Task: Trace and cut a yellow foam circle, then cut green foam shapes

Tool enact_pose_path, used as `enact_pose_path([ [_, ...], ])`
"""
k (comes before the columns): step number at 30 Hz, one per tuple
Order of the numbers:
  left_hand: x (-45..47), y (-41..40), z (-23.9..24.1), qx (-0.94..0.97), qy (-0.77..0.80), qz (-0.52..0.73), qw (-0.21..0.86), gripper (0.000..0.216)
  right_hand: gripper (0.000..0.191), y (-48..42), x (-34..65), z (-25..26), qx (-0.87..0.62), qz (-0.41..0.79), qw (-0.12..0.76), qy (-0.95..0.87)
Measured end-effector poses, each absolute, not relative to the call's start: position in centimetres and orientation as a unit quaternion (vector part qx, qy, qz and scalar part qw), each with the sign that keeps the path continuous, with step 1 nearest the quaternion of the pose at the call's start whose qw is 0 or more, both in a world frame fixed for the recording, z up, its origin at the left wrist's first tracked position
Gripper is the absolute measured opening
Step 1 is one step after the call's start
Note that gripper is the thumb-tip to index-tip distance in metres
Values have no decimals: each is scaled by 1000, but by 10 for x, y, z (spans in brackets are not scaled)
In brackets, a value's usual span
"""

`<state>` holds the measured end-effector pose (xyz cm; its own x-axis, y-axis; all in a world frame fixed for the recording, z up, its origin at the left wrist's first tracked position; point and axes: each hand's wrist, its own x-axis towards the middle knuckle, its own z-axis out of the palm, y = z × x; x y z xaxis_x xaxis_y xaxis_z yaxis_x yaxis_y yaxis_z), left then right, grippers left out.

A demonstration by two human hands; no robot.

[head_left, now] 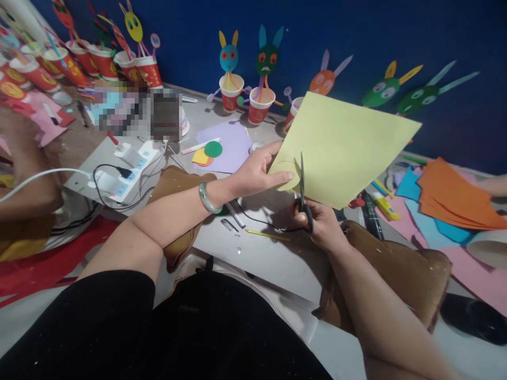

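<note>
— Black clothing (119, 327) is seen closest, at the bottom. What is held above it?
— A yellow-green sheet (344, 148) is pinched at its lower left edge by the left hand (257, 174), raised over the grey table (269, 258).
— And the right hand (320, 224)?
— It is closed around the scissors (303, 195), whose blades are set upright into the sheet's lower edge.

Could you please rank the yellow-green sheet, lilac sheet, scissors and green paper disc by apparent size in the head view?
1. yellow-green sheet, though it is nearest the camera.
2. lilac sheet, lying farther off.
3. scissors, long but thin.
4. green paper disc; close to the scissors in area, so unsure.
</note>
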<state>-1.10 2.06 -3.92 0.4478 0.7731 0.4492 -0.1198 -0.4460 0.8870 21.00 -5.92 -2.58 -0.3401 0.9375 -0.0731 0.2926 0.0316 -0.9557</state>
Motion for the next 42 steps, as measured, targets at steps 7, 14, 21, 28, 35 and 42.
enact_pose_path([
  [7, -10, 20, -42, 709, 233, 473, 468, 80, 55, -60, 209, -26, -478, 506, 318, -643],
  [14, -11, 23, -37, 708, 228, 464, 480, 78, 59, -60, 209, -23, -488, 505, 313, -640],
  [21, -11, 21, -34, 704, 240, 473, 472, 77, 54, -60, 208, -21, -491, 503, 308, -641],
  [28, -12, 22, -34, 711, 235, 467, 471, 82, 54, -59, 211, -23, -492, 488, 304, -654],
  [35, -13, 22, -32, 702, 249, 475, 470, 73, 50, -58, 213, -25, -486, 489, 311, -654],
  [42, -11, 23, -34, 677, 242, 483, 501, 70, 52, -57, 218, -29, -486, 463, 300, -678],
])
